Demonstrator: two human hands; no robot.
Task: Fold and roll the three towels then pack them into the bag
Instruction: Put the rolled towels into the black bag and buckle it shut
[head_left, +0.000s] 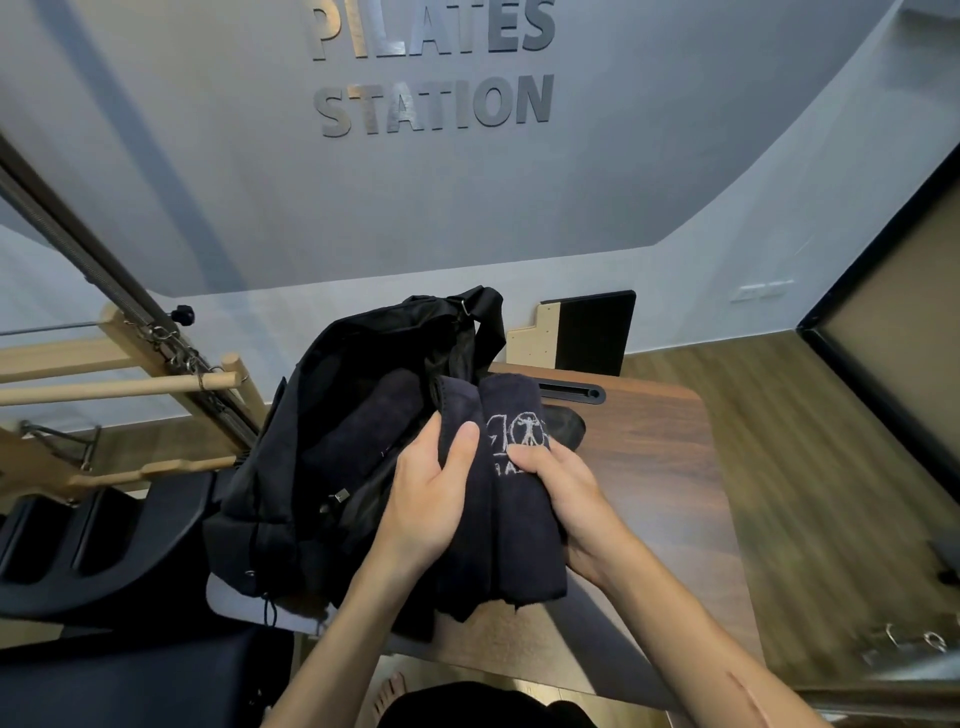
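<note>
A black bag (311, 415) lies open on the wooden table (654, 467), left of centre. One dark rolled towel (374, 431) rests inside its opening. Two more dark navy rolled towels are held side by side just right of the bag's mouth. My left hand (431, 499) grips the left rolled towel (467, 519). My right hand (566, 499) grips the right rolled towel (524, 530), which shows a white embroidered logo near its top. The lower ends of both rolls hang above the table's near edge.
Wooden pilates equipment with bars, springs and black pads (104, 395) stands to the left. A black board (597, 332) leans on the grey wall behind the table. A dark-framed panel (893, 338) is at the right. Wood floor surrounds the table.
</note>
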